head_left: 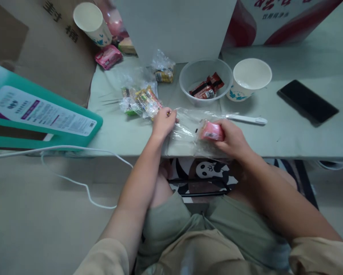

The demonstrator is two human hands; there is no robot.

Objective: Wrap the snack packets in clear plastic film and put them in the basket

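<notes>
My left hand [164, 123] is closed in a pinch on the edge of a clear plastic bag [184, 124] that lies crinkled near the table's front edge. In my right hand [231, 137] is a small pink packet [212, 131], gripped at its right end. The packet is over or inside the bag's right part; I cannot tell which. Just beyond my left hand lie shiny wrapped snacks [148, 100] in yellow and green. A white plastic-handled tool [250, 119] lies behind my right hand, its left end under or against the plastic.
A clear bowl [185, 86] holds dark red-brown wrapped bars. Beside it stand a paper cup [253, 74] and a black phone [307, 101]. At left are a green jug [94, 120], a carton [45, 49], another paper cup [88, 19] and a pink packet. A white cable hangs below the table edge.
</notes>
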